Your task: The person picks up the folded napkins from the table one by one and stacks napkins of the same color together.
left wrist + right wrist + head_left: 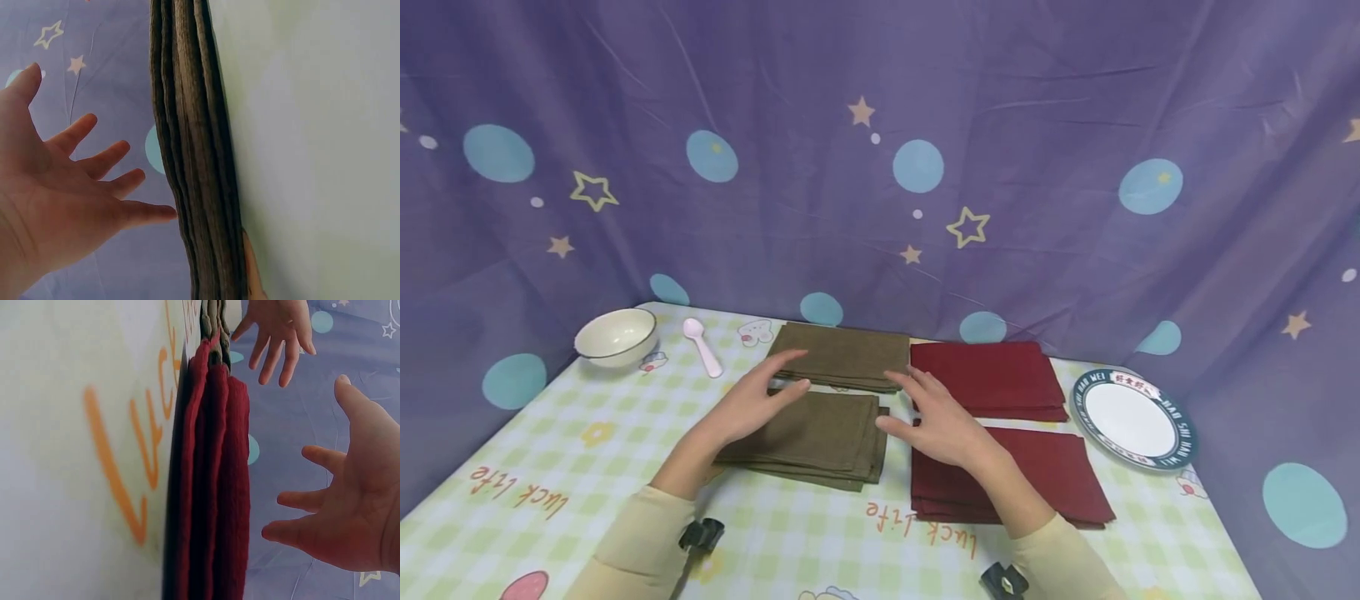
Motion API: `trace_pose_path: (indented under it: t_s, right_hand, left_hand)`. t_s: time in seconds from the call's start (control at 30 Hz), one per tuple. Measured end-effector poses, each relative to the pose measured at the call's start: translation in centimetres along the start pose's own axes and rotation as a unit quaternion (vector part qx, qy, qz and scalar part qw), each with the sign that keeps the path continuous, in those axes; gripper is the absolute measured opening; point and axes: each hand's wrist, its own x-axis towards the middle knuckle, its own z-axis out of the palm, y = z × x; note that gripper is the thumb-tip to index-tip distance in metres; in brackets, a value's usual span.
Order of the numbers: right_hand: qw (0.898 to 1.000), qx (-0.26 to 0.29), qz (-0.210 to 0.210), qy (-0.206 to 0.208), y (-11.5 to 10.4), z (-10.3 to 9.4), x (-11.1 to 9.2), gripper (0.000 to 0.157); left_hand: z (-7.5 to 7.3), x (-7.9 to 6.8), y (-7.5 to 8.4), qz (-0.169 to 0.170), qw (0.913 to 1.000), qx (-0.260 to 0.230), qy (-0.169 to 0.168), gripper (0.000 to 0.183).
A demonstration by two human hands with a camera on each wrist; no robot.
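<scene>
Two bare hands hang over folded cloths on a checked tabletop (pixel 790 533). The left hand (pixel 752 406), its grip apart, fingers spread and nothing held, is over the near brown stack (pixel 820 429); a far brown stack (pixel 850 350) lies just behind. The right hand (pixel 946 423), its grip likewise apart and empty, is over the left side of the near red stack (pixel 1041 467) and the far red stack (pixel 985 375) behind it. The near brown stack's layers jut unevenly at its right edge, so a pinch there could catch only some folds and drag the others askew. The brown and red stacks lie close together; a wide sweep might push one into another. The plate (pixel 1131 421), near the tabletop's right edge, could be knocked by a dragged red cloth. The bowl (pixel 625 354) and spoon (pixel 703 346), farther left, seem safer.
</scene>
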Motion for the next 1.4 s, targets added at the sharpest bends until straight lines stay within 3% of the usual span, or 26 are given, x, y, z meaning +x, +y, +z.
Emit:
trace_pose_path:
  t_s: [0.4, 0.77, 1.03, 1.4]
  right_hand:
    - [0.997, 0.056, -0.039, -0.029, -0.8, 1.0, 0.8, 0.072]
    - [0.997, 0.072, -0.011, -0.038, -0.3, 1.8, 1.5, 0.07]
    - [0.997, 0.065, 0.003, -0.05, -0.4, 2.2, 2.1, 0.067]
    - [0.998, 0.055, 0.016, -0.013, -0.2, 2.9, 3.4, 0.064]
  left_hand:
    - [-1.1, -0.9, -1.4, -0.009, 0.9999, -0.008, 0.001, 0.065]
    - [-2.1, -1.2, -2.3, -0.03, 0.9991, -0.032, 0.001, 0.065]
    - [-2.6, -1.4, -3.0, -0.066, 0.9957, -0.065, -0.001, 0.066]
    - [-2.8, -1.5, -3.9, -0.124, 0.9882, -0.089, 0.011, 0.067]
